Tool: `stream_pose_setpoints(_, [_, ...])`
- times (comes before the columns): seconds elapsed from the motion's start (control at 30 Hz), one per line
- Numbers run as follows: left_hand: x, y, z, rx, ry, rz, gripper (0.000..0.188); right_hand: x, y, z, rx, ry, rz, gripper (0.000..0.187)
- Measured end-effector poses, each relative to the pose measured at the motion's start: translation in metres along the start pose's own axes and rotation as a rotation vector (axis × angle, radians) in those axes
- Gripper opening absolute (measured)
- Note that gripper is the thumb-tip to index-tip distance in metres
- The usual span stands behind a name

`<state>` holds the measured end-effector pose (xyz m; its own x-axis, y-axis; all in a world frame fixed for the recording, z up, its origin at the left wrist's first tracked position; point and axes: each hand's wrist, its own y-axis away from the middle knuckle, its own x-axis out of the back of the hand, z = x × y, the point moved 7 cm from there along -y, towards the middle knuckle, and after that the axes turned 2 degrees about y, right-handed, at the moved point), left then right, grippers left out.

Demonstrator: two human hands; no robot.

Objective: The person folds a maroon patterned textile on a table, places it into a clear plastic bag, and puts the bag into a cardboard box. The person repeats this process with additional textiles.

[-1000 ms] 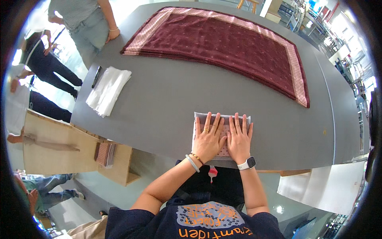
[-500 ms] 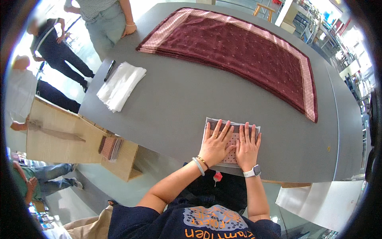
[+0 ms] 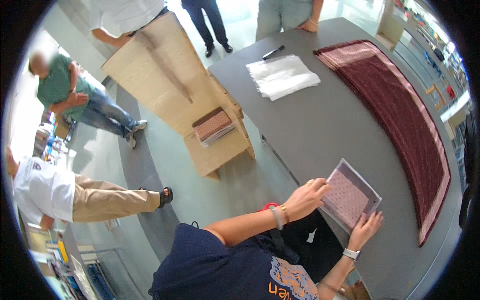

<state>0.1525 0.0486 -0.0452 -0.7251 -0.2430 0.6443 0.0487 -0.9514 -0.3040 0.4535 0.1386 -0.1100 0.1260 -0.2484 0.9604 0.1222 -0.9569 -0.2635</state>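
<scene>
A folded pink-and-maroon patterned cloth in a clear plastic sleeve (image 3: 348, 197) is at the near edge of the grey table, turned at an angle. My left hand (image 3: 306, 200) is closed on its left edge, fingertips pinched together. My right hand (image 3: 366, 231) holds the near right edge, with the thumb over the sleeve and the fingers along its side. Whether the pack rests flat or is slightly lifted, I cannot tell. Farther right, a large maroon cloth with a pink border (image 3: 395, 115) lies folded on the table.
White plastic sleeves (image 3: 282, 77) and a black marker (image 3: 273, 52) lie on the table's far left. To the left, a wooden stand (image 3: 160, 75) bears a stack of packed cloths (image 3: 214, 126) on its low shelf. Several people stand around, one with a hand (image 3: 309, 26) on the table.
My view has turned left toward the wooden stand. My hands, flat on the packed cloth before, now grip its edges, and the pack sits at an angle.
</scene>
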Motion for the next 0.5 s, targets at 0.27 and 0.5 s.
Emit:
stream_pose_setpoints(0.27, [-0.039,0.142,-0.093,0.847,1.599,0.125,0.045,-0.004,-0.012,-0.218,0.560,-0.262,-0.110,0.063])
stream_pose_setpoints(0.5, [0.052,0.205,-0.186,0.718,1.856,0.809,0.031,0.003,-0.026,-0.264,0.619,-0.472,-0.197,0.077])
